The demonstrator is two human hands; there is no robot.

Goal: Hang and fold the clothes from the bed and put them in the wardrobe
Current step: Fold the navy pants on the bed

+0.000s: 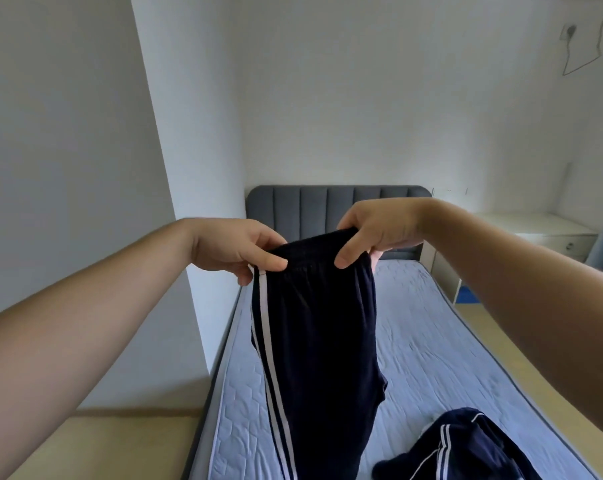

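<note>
- The left hand (229, 249) and right hand (379, 233) each held a pinching grip on the elastic waistband of dark navy track trousers with white side stripes (314, 341).
- The trousers hung above the pale blue quilted mattress (431, 341).
- A second crumpled navy striped garment (466, 445) lay on the bed.

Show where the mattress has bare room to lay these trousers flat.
The mattress is bare from the headboard down to the crumpled striped garment, right of the held navy trousers. A narrow bare strip runs left of them. The near right corner is crowded.
</note>
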